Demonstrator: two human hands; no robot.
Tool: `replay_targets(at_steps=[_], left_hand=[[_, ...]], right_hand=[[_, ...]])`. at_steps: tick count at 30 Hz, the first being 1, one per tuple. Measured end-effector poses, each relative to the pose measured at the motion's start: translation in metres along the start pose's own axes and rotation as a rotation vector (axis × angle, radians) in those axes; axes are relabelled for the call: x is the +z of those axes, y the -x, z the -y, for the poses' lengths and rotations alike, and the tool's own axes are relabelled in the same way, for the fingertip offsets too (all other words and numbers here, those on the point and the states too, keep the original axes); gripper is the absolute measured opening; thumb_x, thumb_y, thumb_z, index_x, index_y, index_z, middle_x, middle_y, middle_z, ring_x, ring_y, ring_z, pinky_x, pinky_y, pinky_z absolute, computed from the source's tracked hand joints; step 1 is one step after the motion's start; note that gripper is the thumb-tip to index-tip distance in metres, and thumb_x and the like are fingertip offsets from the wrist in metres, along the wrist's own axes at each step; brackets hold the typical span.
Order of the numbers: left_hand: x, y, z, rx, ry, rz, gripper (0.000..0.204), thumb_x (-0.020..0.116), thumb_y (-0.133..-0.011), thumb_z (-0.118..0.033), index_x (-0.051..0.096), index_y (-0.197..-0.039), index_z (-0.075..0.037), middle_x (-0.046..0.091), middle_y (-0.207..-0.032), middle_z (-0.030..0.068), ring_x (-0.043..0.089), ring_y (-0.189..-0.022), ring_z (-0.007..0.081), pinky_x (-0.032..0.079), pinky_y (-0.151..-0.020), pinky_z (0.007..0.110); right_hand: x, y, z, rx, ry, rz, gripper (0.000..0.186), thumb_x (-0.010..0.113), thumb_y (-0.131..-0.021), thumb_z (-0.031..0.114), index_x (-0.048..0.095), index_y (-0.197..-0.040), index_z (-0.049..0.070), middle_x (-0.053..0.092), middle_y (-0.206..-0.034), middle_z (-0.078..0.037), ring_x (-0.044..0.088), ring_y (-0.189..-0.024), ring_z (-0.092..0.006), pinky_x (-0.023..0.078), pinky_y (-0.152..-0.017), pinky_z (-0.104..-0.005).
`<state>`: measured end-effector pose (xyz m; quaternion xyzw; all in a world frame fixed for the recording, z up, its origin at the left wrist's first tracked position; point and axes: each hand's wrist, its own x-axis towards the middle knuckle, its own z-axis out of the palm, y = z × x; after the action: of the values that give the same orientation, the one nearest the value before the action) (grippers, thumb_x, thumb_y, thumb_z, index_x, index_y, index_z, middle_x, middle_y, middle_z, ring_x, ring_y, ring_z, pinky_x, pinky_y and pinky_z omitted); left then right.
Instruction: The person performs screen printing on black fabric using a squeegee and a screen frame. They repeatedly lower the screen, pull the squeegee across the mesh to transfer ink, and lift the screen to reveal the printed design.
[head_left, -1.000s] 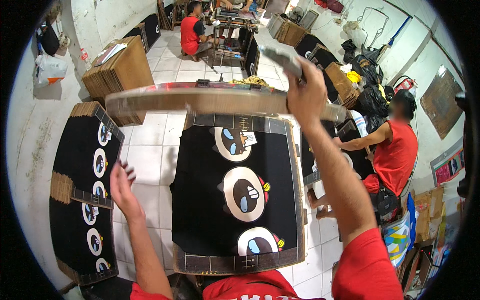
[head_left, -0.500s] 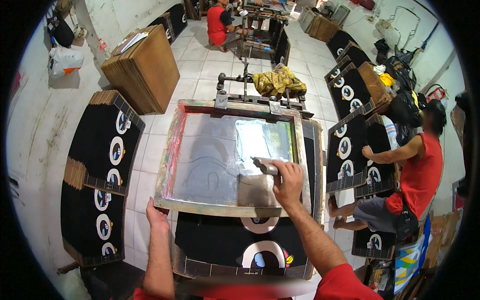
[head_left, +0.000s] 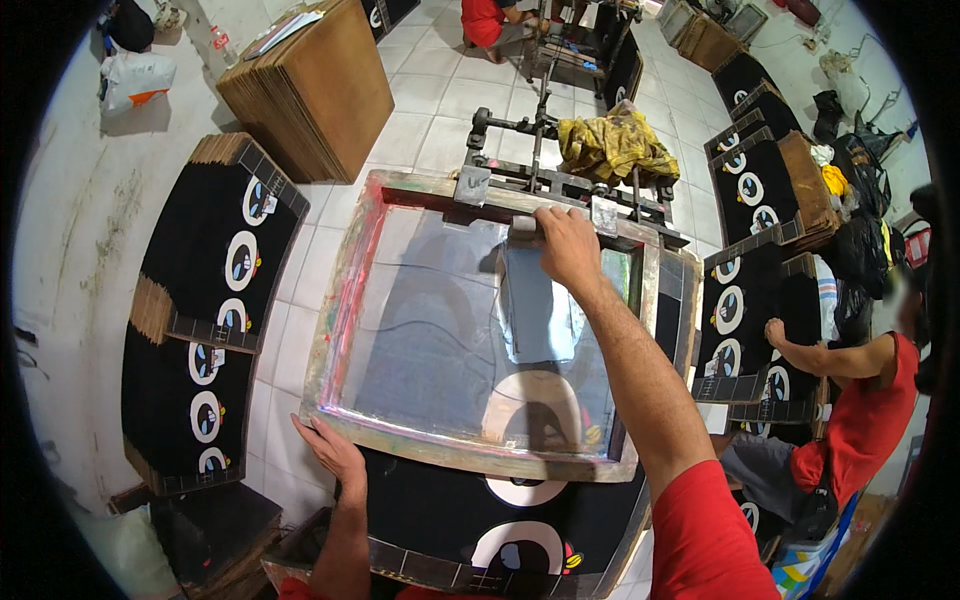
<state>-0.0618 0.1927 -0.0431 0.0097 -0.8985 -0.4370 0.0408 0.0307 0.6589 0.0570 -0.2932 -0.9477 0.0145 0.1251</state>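
A wooden-framed printing screen (head_left: 480, 330) is lowered flat over a black fabric piece (head_left: 520, 520) with round white designs, which lies on the printing board beneath it and shows below the frame's near edge. The right hand (head_left: 565, 245) is closed around the squeegee (head_left: 545, 225) at the far end of the mesh, close to the hinge clamp (head_left: 530, 180). The left hand (head_left: 330, 450) is spread flat, fingers open, on the frame's near left corner and pressed down there. The step in hand is judged to be the start of an ink pass. A firm, even pull of the squeegee toward the body would be called for next, with the frame kept steady. Printed black panels (head_left: 215, 290) are stacked to the left.
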Motion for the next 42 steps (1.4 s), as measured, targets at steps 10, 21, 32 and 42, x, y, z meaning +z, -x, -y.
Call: replay_targets(at_steps=[10,21,32,42], left_hand=[[0.001,-0.001,-0.002,-0.013,0.028,0.004,0.061,0.036,-0.113,-0.035,0.027,-0.159,0.004,0.042,-0.151,0.0379,0.047,-0.137,0.0498,0.038,-0.113,0.05],[0.001,-0.001,-0.003,-0.028,0.014,0.007,0.06,0.035,-0.113,-0.034,0.027,-0.16,0.003,0.041,-0.153,0.0375,0.046,-0.138,0.0503,0.038,-0.114,0.05],[0.001,-0.001,-0.003,0.01,0.045,0.019,0.059,0.035,-0.113,-0.036,0.029,-0.159,0.002,0.043,-0.151,0.0377,0.046,-0.138,0.0499,0.038,-0.114,0.049],[-0.003,-0.001,-0.01,-0.095,0.028,0.046,0.06,0.037,-0.112,-0.039,0.027,-0.16,-0.004,0.054,-0.14,0.0373,0.056,-0.126,0.0516,0.045,-0.103,0.053]], right_hand=[[-0.027,0.098,0.035,-0.058,-0.054,0.016,0.027,0.068,-0.077,0.002,0.063,-0.101,0.011,0.064,-0.095,-0.008,0.06,-0.095,-0.0302,0.045,-0.077,-0.0442],[0.001,-0.01,0.006,-0.015,-0.047,-0.071,0.028,0.076,-0.082,0.011,0.063,-0.106,0.009,0.065,-0.104,-0.008,0.058,-0.102,-0.0332,0.046,-0.085,-0.0456],[-0.033,0.117,0.036,-0.058,-0.096,0.016,0.025,0.069,-0.077,0.001,0.065,-0.101,0.009,0.061,-0.093,-0.008,0.056,-0.091,-0.0329,0.044,-0.076,-0.0436],[-0.036,0.175,0.053,-0.053,-0.058,-0.019,0.025,0.067,-0.08,0.003,0.066,-0.104,0.011,0.06,-0.094,-0.004,0.055,-0.091,-0.0267,0.043,-0.083,-0.041]])
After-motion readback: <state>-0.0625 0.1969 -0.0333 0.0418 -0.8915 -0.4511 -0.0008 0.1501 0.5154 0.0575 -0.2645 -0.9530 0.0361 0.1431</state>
